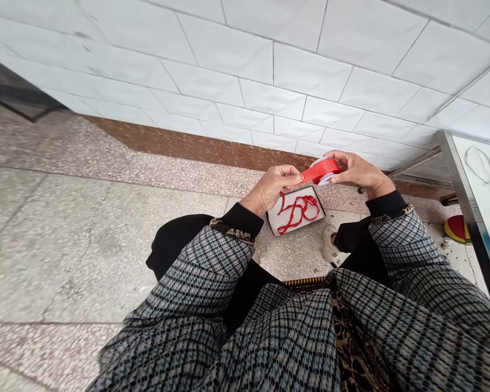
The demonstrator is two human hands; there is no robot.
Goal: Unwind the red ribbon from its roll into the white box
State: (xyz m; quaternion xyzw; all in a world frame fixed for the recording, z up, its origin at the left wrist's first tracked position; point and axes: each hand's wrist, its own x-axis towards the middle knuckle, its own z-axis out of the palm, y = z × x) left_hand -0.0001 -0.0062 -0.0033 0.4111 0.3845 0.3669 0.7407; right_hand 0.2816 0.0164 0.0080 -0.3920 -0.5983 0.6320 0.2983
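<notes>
A spool of red ribbon [326, 167] with white flanges is gripped in my right hand [357, 171], thumb and fingers at its right side. My left hand [271, 188] pinches the ribbon's loose end [308, 175], which runs short and fairly straight from the spool. Below both hands, a shallow box [274, 219] with a white inside and dark edges stands on the floor. Loose loops of red ribbon [296, 209] lie in it. Whether those loops join the spool is hidden behind my left hand.
A white tiled wall [245, 71] rises ahead, with a brown skirting strip [179, 141] at its foot. On the right stands a white table [473, 163] with a metal edge, holding a white cord [488, 179]. A coloured ball [457, 228] lies beneath. My shoe [330, 244] is beside the box.
</notes>
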